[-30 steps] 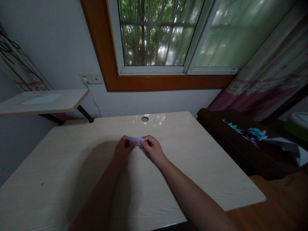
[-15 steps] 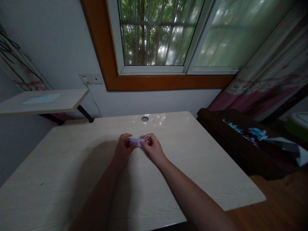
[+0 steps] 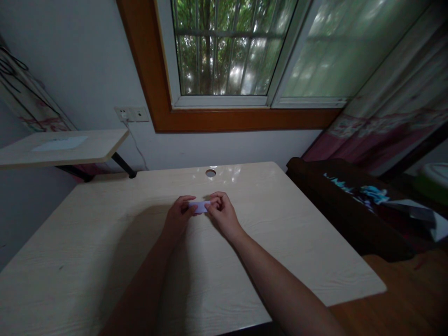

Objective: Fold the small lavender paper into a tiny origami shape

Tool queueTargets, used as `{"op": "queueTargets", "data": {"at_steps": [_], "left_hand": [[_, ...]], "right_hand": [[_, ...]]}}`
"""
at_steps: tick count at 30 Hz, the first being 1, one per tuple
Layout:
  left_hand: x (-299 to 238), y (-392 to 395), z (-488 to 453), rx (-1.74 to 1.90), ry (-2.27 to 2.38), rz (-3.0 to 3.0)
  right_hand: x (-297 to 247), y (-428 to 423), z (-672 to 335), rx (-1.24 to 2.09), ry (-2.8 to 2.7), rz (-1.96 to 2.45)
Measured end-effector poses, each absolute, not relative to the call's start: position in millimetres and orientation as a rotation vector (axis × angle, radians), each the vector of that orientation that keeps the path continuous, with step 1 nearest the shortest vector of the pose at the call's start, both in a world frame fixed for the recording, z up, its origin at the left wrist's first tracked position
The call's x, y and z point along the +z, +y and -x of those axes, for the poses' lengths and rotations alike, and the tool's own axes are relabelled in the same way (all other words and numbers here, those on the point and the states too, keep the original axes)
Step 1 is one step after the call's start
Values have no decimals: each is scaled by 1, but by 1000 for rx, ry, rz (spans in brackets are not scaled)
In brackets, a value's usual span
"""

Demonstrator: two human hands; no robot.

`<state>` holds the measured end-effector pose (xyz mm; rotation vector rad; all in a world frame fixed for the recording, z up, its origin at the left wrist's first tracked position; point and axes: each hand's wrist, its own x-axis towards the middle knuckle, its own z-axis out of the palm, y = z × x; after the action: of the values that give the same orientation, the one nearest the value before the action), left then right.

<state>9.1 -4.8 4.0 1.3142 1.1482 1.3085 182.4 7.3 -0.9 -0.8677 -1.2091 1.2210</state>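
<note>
A lilac paper strip (image 3: 200, 207) lies crosswise between my two hands, at or just above the middle of the pale wood-grain desk (image 3: 297, 233); whether it touches the surface I cannot tell. My left hand (image 3: 177, 215) pinches its left end, thumb in front, the index finger arched clear above it. My right hand (image 3: 224, 212) pinches the right end, thumb on the near face, fingers curled behind. Each pinch is closed to the thickness of the strip. Both ends are covered by my fingers, most fingertips are hidden behind it, and its layers are too small to count. My forearms are cut off by the lower border, the left one in deep shadow.

At the left, a raised shelf (image 3: 100, 140) on black legs is cut by the border; it bears a pale sheet (image 3: 61, 143) whose markings are illegible. A white cable (image 3: 138, 147) drops from the wall socket (image 3: 132, 115) and is lost behind the desk. A round hole (image 3: 210, 173) pierces the desk near its far edge.

At the right, dark brown furniture (image 3: 315, 200) bears blue cloth-like items (image 3: 374, 193), blurred and hard to identify. Beyond, a green object (image 3: 432, 182) with a pale top, perhaps a container, is cut off; its inside is hidden.
</note>
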Motion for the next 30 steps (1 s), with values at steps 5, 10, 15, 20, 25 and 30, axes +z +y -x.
{"op": "queueTargets", "data": {"at_steps": [5, 10, 15, 20, 25, 30], "left_hand": [[8, -7, -11, 1314, 1125, -1287], [8, -7, -12, 1305, 1094, -1252], [9, -8, -14, 1296, 1104, -1216], [8, -8, -14, 1334, 1135, -1204], [3, -6, -13, 1305, 1091, -1203], [-1, -4, -13, 1309, 1080, -1178]], "right_hand": [[-2, 8, -183, 1213, -1194, 858], [-4, 9, -184, 1196, -1201, 875], [-3, 10, -185, 1170, -1231, 911], [1, 7, -187, 1156, -1298, 944], [5, 4, -188, 1103, -1387, 992], [4, 5, -188, 1025, -1463, 995]]}}
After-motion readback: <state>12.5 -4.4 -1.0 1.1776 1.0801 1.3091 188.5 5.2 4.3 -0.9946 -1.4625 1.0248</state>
